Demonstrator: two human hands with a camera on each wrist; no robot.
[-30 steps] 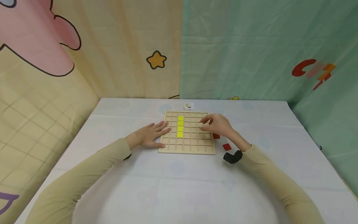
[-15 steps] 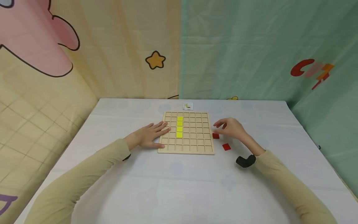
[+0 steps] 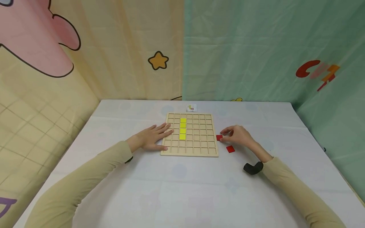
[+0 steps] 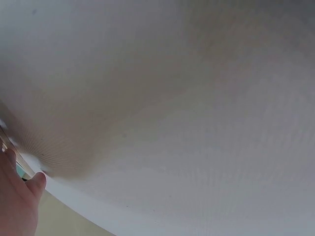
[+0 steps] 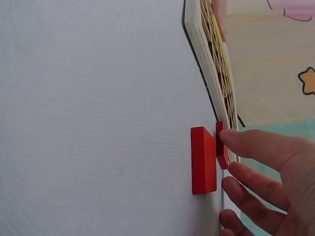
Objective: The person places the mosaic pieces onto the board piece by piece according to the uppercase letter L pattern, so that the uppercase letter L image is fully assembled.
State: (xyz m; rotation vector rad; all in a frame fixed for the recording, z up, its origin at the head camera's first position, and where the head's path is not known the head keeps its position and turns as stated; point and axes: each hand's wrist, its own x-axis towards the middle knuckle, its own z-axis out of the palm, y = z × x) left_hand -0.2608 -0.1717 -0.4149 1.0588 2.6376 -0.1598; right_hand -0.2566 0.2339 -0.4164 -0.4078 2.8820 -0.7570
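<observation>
A square wooden grid board (image 3: 200, 143) lies on the table, with a column of yellow square tiles (image 3: 182, 130) set in its cells. My left hand (image 3: 149, 138) lies flat with fingers spread, fingertips and thumb over the board's left edge. At the board's right edge is a red square tile (image 3: 219, 137). My right hand (image 3: 238, 135) reaches to this tile, the thumb tip overlapping it in the right wrist view and the index fingertip close by its end. Nearer the person lies a second red tile (image 3: 230, 149), seen large in the right wrist view.
A small card (image 3: 191, 108) printed with a coloured grid lies behind the board. White cloth covers the table (image 3: 176, 196). Printed curtains (image 3: 239, 47) hang behind it. A black wrist device (image 3: 253, 168) sits at the right sleeve.
My right hand has drawn back from over the board's right side, then come down at the nearer-to-board red tile. The left hand has stayed in place, as have the tiles.
</observation>
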